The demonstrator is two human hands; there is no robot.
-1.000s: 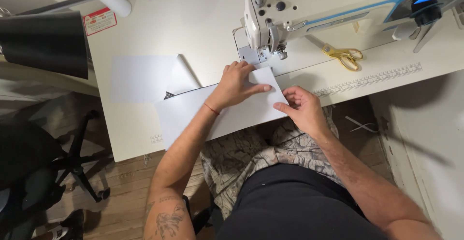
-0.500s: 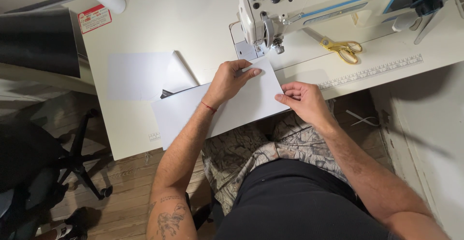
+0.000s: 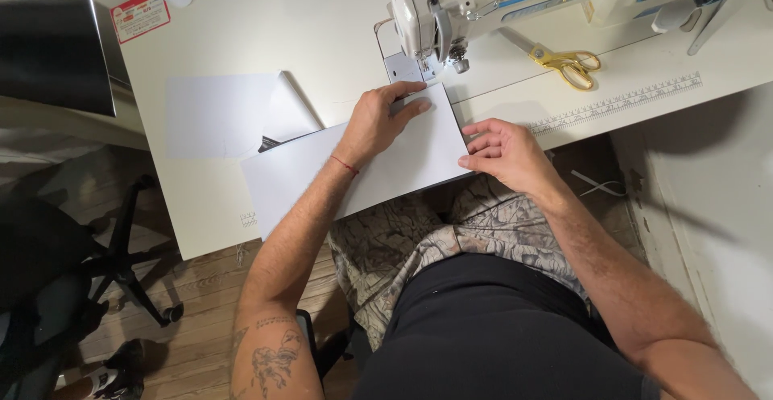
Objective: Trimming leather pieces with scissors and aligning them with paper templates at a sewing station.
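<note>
A long white rectangular sheet of stiff fabric or paper (image 3: 354, 171) lies flat on the white counter (image 3: 241, 38), its long axis running on a slant from the near-left edge of the counter up toward the needle area of the white industrial sewing machine (image 3: 451, 6). The far-right corner of the sheet sits just at the machine's metal presser foot (image 3: 425, 66), touching or all but touching it; whether it is under the foot cannot be told. The left hand (image 3: 378, 122) rests on top of the sheet near that corner, its grip spread flat, fingers apart and pressing down, fingertips pointing toward the foot. The right hand (image 3: 503, 152) is at the sheet's short right edge, fingers curled loosely together against the edge; whether they pinch it or only touch it is unclear. The left hand is the nearer one to the needle. Well apart to the right lie gold-handled scissors (image 3: 564, 62), and another white sheet (image 3: 229, 114) lies to the left.
</note>
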